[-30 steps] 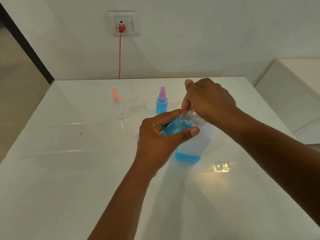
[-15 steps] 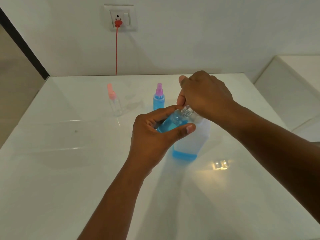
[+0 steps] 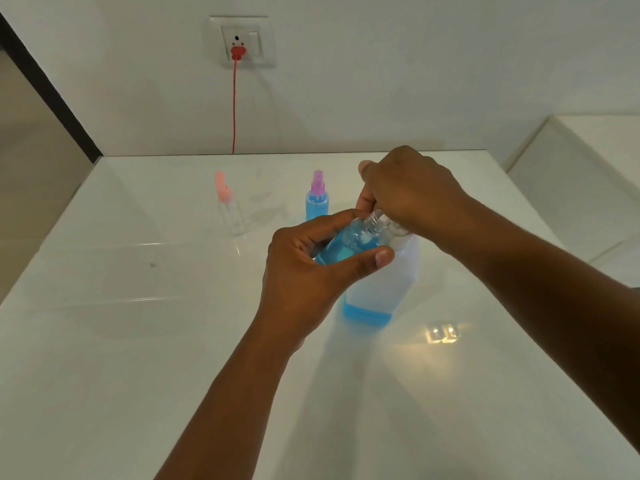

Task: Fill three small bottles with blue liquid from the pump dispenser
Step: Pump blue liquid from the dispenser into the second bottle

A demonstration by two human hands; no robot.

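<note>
The left hand point(image 3: 304, 271) grasped a small clear bottle point(image 3: 349, 242) between curled fingers and thumb, the thumb lying across the near side of the bottle body. The bottle was tilted, its open threaded neck pointing up and to the right, and it held blue liquid over most of its visible body. The left forearm ran from the near edge of the view up toward centre.

The right hand point(image 3: 412, 192) was clenched over the top of the pump dispenser point(image 3: 381, 289), knuckles up, fingers curled downward. The pump head itself was hidden under the hand, so the exact hold could not be determined. The neck of the small bottle sat directly under these fingers. The right forearm entered from the right edge and sloped up toward centre.

The pump dispenser stood upright on the white bench point(image 3: 138, 341), just behind and right of the left hand. It was a translucent white container with a shallow band of blue liquid at its base.

Farther back stood a bottle with a purple spray cap point(image 3: 317, 199), filled with blue liquid. To its left, well apart, stood a clear bottle with a pink spray cap point(image 3: 229, 209), apparently without liquid.

On the far wall, a red cable point(image 3: 234, 105) hung from a socket point(image 3: 242, 41).
</note>
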